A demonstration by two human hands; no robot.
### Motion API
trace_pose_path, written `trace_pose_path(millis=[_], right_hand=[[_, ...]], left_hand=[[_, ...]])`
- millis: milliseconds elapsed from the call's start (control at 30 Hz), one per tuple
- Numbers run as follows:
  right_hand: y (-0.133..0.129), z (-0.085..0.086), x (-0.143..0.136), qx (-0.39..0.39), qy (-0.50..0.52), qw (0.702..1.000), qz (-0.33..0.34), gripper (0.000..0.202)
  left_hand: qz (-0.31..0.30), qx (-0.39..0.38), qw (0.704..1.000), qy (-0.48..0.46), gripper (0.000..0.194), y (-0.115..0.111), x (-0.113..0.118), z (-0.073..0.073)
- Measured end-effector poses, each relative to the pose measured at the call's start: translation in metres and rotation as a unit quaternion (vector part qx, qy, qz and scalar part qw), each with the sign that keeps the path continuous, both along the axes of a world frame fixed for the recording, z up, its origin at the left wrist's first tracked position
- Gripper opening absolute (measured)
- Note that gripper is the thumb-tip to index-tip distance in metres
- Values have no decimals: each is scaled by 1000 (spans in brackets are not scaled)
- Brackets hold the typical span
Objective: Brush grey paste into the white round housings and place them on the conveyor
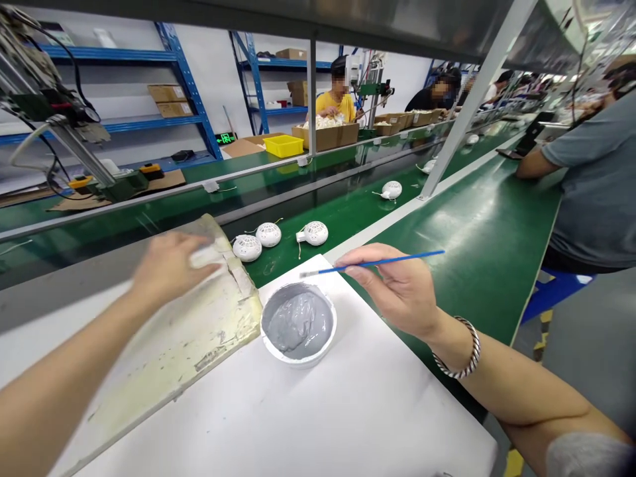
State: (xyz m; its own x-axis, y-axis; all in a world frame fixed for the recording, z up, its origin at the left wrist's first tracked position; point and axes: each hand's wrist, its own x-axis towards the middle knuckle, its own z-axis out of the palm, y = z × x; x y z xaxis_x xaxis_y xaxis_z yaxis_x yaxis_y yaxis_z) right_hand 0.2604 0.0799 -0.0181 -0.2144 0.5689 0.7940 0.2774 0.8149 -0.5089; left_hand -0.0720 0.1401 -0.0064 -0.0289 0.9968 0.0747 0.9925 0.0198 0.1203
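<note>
Right hand [401, 291] pinching one brush [422, 255], left hand [165, 266] seemingly spread, one grey-filled bowl [303, 362]

Thin blue brush and bowl of grey paste, white round units beyond

Brush [407, 258]: slim, straight blue handle, pale metal-looking collar, short greyish tip. Held near level in right hand [400, 291], tip pointing left, above far rim of bowl. Bowl [301, 362]: round, white, upright on white worktop [318, 424], grey smears on inner wall. Paste [298, 324]: thick, glossy, surface uneven and swirled. White round units [269, 234]: three nearest lie on green belt [348, 218], patterned tops, short pale cords; two sit close together, third to their right, neck facing left.
</note>
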Motion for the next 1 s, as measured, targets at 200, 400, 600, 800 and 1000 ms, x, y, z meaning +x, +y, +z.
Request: trace_pose_path(millis=[200,400,600,800,1000], right_hand=[[-4,-10,-10,-42,-45,995,80,7],[5,-20,-14,29,-113,989,85,10],[8,-23,-16,38,-156,981,105,9],[4,-19,-18,-57,-150,978,134,12],[14,-21,-19,-370,133,903,176,12]], left_hand=[[-6,-37,999,-17,36,74,79,-38],[26,15,967,-254,55,54,50,-24],[-9,36,805,-592,89,-30,43,-13],[24,27,692,-721,64,-85,60,-19],[97,47,670,-735,73,-93,52,-21]])
